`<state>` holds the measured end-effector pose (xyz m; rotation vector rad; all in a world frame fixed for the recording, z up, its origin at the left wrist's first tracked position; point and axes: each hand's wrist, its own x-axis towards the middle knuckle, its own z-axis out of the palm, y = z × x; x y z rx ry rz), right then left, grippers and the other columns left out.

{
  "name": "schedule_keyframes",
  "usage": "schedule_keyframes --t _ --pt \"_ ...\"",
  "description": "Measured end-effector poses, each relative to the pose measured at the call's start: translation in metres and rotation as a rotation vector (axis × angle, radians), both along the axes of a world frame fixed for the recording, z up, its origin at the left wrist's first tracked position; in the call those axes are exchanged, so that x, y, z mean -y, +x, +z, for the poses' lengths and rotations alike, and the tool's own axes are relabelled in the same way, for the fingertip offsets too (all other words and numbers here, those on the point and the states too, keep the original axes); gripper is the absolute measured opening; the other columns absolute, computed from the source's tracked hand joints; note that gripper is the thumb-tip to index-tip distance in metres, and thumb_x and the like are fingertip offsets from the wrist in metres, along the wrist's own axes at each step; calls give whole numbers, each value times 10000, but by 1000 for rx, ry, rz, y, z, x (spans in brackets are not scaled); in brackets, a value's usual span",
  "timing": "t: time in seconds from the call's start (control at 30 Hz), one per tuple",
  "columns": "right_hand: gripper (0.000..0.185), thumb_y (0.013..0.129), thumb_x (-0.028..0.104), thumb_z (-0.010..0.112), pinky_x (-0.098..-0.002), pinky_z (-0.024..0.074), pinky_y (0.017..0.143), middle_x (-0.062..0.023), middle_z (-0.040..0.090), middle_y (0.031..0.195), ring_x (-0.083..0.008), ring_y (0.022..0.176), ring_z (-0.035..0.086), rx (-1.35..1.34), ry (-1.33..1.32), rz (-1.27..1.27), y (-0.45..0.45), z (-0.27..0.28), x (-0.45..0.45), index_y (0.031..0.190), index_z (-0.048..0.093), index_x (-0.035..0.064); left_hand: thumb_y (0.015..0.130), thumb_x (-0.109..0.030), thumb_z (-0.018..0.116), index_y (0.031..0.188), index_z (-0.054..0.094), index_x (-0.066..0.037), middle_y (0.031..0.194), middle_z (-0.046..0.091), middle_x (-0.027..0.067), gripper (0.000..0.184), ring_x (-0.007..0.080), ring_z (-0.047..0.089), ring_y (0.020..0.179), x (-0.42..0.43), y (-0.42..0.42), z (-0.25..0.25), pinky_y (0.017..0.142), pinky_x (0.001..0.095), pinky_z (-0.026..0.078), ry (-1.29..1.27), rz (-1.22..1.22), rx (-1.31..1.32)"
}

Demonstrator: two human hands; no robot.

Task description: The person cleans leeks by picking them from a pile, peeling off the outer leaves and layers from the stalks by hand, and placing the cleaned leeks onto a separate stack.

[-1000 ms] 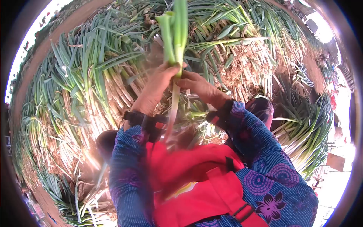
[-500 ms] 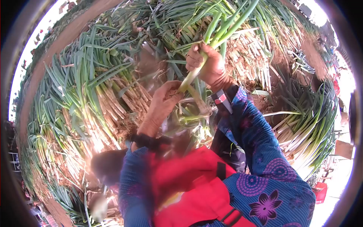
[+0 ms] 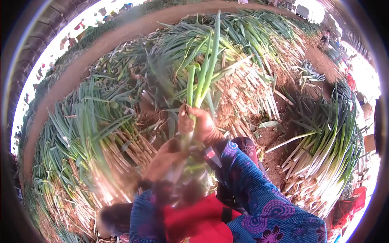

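A long green onion stands nearly upright in front of me, its green leaves pointing away and one leaf bent over. My right hand is closed around it where the leaves meet the pale stalk. Just below, my left hand has its fingers curled at the pale lower stalk; motion blurs it. The stalk's root end is smeared and partly hidden. Loose leaf scraps lie beneath my hands.
Piles of green onions lie left, ahead and right, with roots and pale stalks showing. A dirt path curves behind them. A red crate stands at lower right. Brown soil shows between the piles.
Both hands and the green onion have moved lower and to the left in view, and the onion now stands more upright. A side piece hanging by the stalk earlier is no longer distinct.
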<state>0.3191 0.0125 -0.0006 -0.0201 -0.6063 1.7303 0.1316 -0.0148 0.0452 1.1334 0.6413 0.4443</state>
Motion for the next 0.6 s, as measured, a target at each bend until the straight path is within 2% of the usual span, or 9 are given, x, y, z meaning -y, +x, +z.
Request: schedule_keyframes --t 0.1,0.2,0.23,0.27,0.33,0.37,0.47,0.57,0.6 --pt "246 929 312 549 -284 357 497 43 384 550 -122 489 402 -2 -33 16 5 1 2 895 568 69 770 -126 686 953 581 -13 869 572 22 239 130 525 838 4 5 14 794 271 409 156 -62 -124" --pt "237 922 313 558 -288 362 488 35 413 556 -128 487 419 -22 -124 -12 8 -3 9 871 561 81 778 -143 682 939 586 -5 862 576 23 233 137 525 836 -3 3 -14 782 274 413 320 -57 -318" --pt "239 918 316 562 -292 366 487 24 441 565 -135 488 433 56 -170 -111 11 -5 9 872 564 81 787 -152 676 911 591 -7 857 576 28 209 128 521 830 -6 3 -19 772 265 409 350 -45 -368" --pt "242 913 319 565 -297 371 486 12 469 574 -142 490 448 130 -228 -203 10 -4 13 873 567 80 797 -168 672 866 595 -11 826 571 27 188 109 516 804 -4 5 -16 740 257 412 591 -28 -431" --pt "224 901 302 573 -308 382 495 -10 513 594 -155 513 485 154 -406 -342 9 -4 11 856 566 82 795 -124 680 844 589 -12 745 569 13 153 98 519 724 -7 10 -44 648 268 431 556 52 -348" --pt "206 899 284 573 -309 376 499 -1 492 589 -150 515 469 179 -369 -354 12 -6 10 849 555 86 767 -70 701 859 617 24 729 628 59 156 106 547 675 -10 13 -53 628 284 470 531 93 -318" --pt "169 897 245 568 -297 352 501 19 434 577 -134 515 421 160 -335 -339 17 -9 11 839 526 92 754 -64 717 798 565 3 664 579 63 172 145 524 609 -13 17 -67 606 298 456 636 159 -395" --pt "171 913 241 533 -294 336 514 25 382 571 -135 513 390 141 -422 -388 20 -8 9 827 498 97 777 -41 696 827 550 -26 683 517 12 155 101 498 647 -1 19 -61 605 249 418 896 216 -410" --pt "179 922 244 516 -296 333 521 25 365 570 -138 512 383 143 -463 -419 20 -8 9 822 488 99 773 -42 698 832 548 -26 694 520 25 162 117 501 651 2 22 -61 612 261 422 918 249 -391"
